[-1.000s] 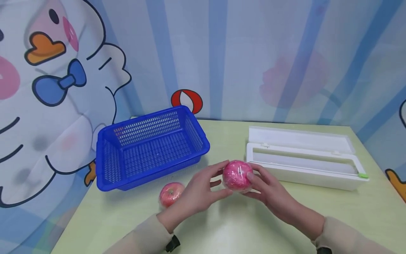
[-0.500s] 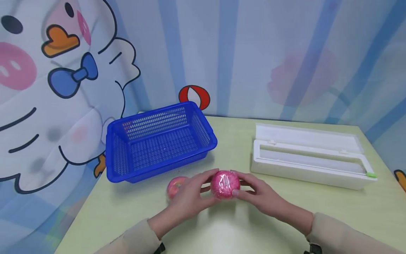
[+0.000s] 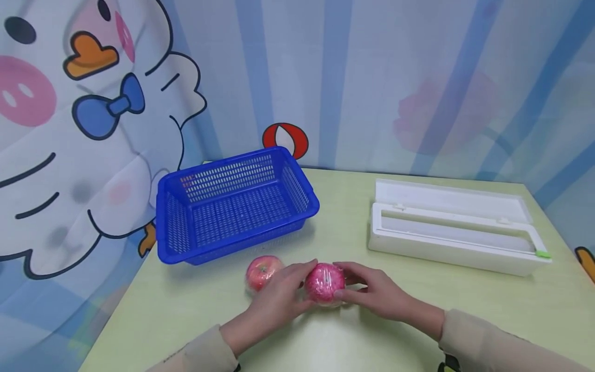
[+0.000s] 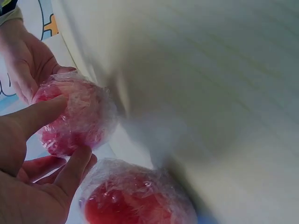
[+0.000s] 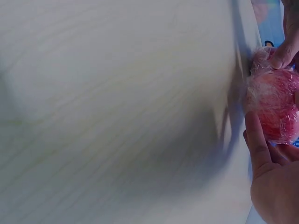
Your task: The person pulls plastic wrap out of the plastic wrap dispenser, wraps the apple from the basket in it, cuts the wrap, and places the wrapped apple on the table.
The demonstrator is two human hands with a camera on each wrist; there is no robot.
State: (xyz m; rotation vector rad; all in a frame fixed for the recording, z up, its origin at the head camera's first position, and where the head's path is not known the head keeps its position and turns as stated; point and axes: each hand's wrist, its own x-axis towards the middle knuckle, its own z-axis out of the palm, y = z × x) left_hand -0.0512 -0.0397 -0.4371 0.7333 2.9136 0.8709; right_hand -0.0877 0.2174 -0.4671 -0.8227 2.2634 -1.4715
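Both hands hold a pinkish-red apple [image 3: 325,283] wrapped in clear plastic film, low over the table. My left hand [image 3: 274,299] grips it from the left with thumb and fingertips, and my right hand [image 3: 381,295] grips its right side. Crinkled film covers the held apple [image 4: 91,114] in the left wrist view. A second film-wrapped apple [image 3: 261,271], red and yellowish, sits on the table just beyond the left hand, which partly covers it. In the right wrist view the right fingertips touch the underside of the held apple [image 5: 275,100].
A blue plastic basket [image 3: 241,243] with mesh walls stands at the back left of the pale table [image 3: 465,310]. At the back right lies a white cling film dispenser [image 3: 446,250], lid raised, with a green slider [image 3: 543,254]. A cartoon-printed curtain [image 3: 362,93] hangs behind.
Both hands have brought the wrapped apple lower and nearer to the second apple, toward the left. The view has shifted slightly, and more of the second apple shows than half a second ago.
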